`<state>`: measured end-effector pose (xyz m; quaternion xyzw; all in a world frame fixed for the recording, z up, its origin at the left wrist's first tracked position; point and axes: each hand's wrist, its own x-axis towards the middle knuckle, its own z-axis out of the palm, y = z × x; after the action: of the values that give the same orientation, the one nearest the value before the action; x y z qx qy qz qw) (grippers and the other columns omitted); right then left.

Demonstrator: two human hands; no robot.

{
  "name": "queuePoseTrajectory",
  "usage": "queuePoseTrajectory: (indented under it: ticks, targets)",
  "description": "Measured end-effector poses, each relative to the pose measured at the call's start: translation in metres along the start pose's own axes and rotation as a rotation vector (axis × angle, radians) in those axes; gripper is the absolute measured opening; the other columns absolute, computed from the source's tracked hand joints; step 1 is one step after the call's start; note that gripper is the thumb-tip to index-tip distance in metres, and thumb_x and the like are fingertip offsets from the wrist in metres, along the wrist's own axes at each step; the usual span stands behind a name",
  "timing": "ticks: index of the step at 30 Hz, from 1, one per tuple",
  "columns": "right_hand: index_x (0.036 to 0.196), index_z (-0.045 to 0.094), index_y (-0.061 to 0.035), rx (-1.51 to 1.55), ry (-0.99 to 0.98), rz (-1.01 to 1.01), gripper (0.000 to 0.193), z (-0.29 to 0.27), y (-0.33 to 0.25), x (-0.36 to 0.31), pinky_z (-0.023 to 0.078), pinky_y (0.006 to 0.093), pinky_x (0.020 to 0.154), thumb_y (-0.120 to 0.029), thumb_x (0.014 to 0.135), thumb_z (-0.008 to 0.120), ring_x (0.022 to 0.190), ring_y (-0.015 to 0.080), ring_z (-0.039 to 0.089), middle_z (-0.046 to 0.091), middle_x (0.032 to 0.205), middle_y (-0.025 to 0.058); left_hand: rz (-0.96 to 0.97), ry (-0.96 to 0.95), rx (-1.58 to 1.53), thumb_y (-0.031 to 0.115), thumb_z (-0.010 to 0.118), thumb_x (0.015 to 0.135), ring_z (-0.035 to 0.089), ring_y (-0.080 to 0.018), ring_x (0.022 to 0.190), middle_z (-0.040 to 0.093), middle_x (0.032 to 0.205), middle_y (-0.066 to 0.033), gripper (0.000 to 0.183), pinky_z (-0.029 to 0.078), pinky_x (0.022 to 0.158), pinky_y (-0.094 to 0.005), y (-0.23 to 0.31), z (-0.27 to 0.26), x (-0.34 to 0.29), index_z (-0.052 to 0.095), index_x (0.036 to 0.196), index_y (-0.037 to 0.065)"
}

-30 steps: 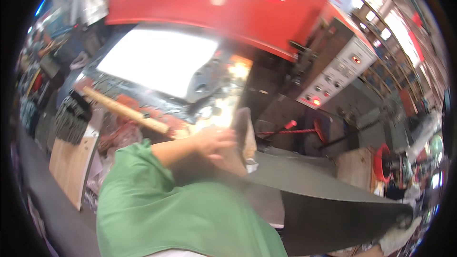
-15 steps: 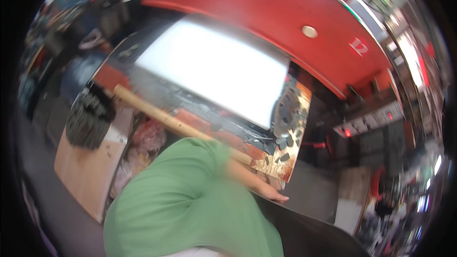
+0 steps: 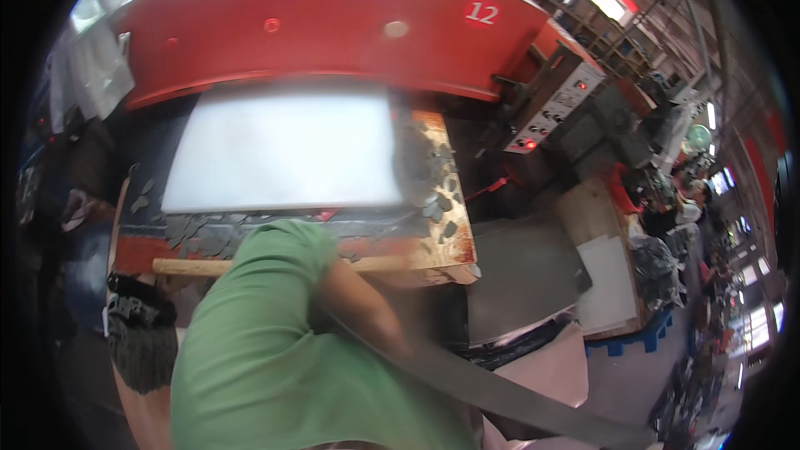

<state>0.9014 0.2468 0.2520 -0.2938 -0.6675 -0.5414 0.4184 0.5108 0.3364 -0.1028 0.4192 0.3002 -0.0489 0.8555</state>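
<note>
My left arm (image 3: 354, 300), in a green sleeve, bends across in front of me, with the forearm sloping down to the right. My left hand (image 3: 397, 342) is blurred at its end, and its fingers cannot be made out. It lies against a long dark grey sheet (image 3: 517, 400), seen nearly edge-on, that slants toward the lower right. Whether the hand grips the sheet is hidden. Beyond the arm, a bright white board (image 3: 283, 150) lies on the worktable (image 3: 458, 242), with dark cut scraps (image 3: 200, 233) along its near side. My right hand is out of view.
A red machine beam (image 3: 333, 33) spans the back, with a control box (image 3: 554, 108) at its right. A wooden bar (image 3: 192, 267) runs along the table's front. Dark pieces (image 3: 142, 350) are stacked at left. Dark sheets (image 3: 525, 279) and a white sheet (image 3: 604, 283) lie at right.
My view has swung to the right, bringing the stacked sheets at right into sight. My left hand, earlier stretched out near the table's front right corner, is now closer to my body.
</note>
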Motion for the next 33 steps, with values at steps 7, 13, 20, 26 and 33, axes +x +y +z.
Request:
queuePoseTrajectory:
  ticks: [7,13,20,26,33]
  targets:
    - [0.120,0.059,0.0099,-0.146,0.257,-0.100,0.043,0.007,0.003,-0.022,0.056,0.0323,0.066,-0.021,0.095,0.074,0.085,0.0220,0.069,0.068,0.103,0.0178,0.158,0.640,0.050,0.045,0.058,0.102,0.068,-0.0274,0.105,0.070,0.116,-0.0140,0.048,0.055,0.090,-0.0445,0.028,-0.019,0.043,0.066,0.123,0.003]
    - [0.072,0.061,-0.0076,0.647,-0.053,1.275,0.044,-0.027,0.046,-0.011,0.044,0.0348,0.057,-0.034,0.105,0.050,0.064,0.0185,0.059,0.059,0.070,0.0044,-0.014,0.524,0.228,0.040,0.057,0.102,0.069,-0.0293,0.101,0.072,0.110,-0.0166,0.042,0.055,0.089,-0.0459,0.018,0.071,0.128,0.070,0.115,0.002]
    - [0.073,0.060,-0.0094,0.770,-0.066,1.152,0.045,-0.048,0.028,0.051,0.040,0.0329,0.058,-0.044,0.101,0.055,0.064,0.0185,0.056,0.056,0.069,0.0026,0.553,0.986,0.452,0.041,0.074,0.085,0.072,-0.0370,0.090,0.072,0.093,-0.0235,0.042,0.058,0.080,-0.0487,0.233,0.057,0.103,0.073,0.089,-0.001]
    - [0.074,0.060,-0.0100,1.013,-0.152,1.065,0.042,-0.054,-0.061,0.083,0.042,0.0342,0.059,-0.042,0.101,0.057,0.064,0.0198,0.056,0.057,0.070,0.0026,1.241,1.605,0.461,0.030,0.073,0.086,0.065,-0.0443,0.107,0.067,0.108,-0.0312,0.044,0.052,0.095,-0.0479,0.342,0.100,-0.160,0.060,0.106,-0.007]
    - [0.076,0.060,-0.0107,1.283,-0.469,0.789,0.038,-0.059,-0.175,0.097,0.045,0.0359,0.061,-0.040,0.101,0.059,0.064,0.0213,0.056,0.058,0.071,0.0025,1.182,2.238,0.696,0.036,0.073,0.090,0.068,-0.0373,0.077,0.069,0.083,-0.0251,0.040,0.053,0.069,-0.0466,0.088,0.101,-0.435,0.071,0.087,-0.005]
